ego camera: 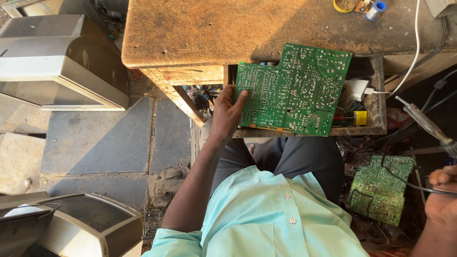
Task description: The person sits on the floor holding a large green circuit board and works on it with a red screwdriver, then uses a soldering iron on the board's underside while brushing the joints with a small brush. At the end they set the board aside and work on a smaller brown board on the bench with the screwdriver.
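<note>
My left hand [227,113] grips the left edge of a large green circuit board [291,90], solder side up, held over an open drawer below the worn wooden bench [200,28]. My right hand [442,197] is at the right edge of the view, closed around the handle of a soldering iron [425,123] whose tip points up and left. A black cable [404,183] runs from that hand across a second green circuit board [381,188] lying on the floor.
Grey television casings stand at the left [57,62] and lower left [85,223]. The drawer [376,114] holds a white plug, a yellow item and tools. A solder spool [376,9] and a white cable [414,47] lie on the bench.
</note>
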Motion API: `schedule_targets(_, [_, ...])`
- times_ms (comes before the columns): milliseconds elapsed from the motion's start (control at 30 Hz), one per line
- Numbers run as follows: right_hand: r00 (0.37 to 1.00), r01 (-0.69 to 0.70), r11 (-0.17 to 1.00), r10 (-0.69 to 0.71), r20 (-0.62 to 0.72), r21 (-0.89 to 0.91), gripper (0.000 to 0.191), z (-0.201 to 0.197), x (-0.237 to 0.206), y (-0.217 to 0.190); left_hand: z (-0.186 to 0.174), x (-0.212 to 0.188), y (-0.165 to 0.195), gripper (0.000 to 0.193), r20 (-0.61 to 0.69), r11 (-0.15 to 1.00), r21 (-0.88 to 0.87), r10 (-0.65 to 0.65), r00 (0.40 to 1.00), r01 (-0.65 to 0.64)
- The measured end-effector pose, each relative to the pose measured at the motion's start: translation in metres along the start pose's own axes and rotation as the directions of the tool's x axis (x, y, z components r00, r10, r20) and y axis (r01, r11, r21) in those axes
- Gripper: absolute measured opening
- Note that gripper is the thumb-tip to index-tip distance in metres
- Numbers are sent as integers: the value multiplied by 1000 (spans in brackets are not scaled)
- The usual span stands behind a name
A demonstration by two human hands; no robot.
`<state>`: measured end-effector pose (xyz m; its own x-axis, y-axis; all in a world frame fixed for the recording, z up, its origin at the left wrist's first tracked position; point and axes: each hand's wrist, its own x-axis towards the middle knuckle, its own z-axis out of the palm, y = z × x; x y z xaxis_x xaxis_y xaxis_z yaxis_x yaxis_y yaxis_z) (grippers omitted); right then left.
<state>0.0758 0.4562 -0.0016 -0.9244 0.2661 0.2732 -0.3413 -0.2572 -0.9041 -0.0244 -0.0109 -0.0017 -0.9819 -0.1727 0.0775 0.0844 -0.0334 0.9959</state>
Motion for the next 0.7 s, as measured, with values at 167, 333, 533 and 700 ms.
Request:
schedule_targets(167, [999,32,999,-33,-20,-32,43,2,-2,6,-4,3,-6,30,42,994,-93,-61,997,65])
schedule_targets(333, [996,-57,998,55,-70,-23,22,15,-1,7,-8,7,-6,33,107,993,-60,-96,990,103])
schedule_targets(533, [988,-126,992,125,-91,-13,22,2,10,35,-9,16,-13,35,157,991,-67,-106,982,118])
schedule_targets(700, [994,-109,993,108,-30,-40,37,-14,25,61,-8,21,-20,36,12,950,306,-66,998,60])
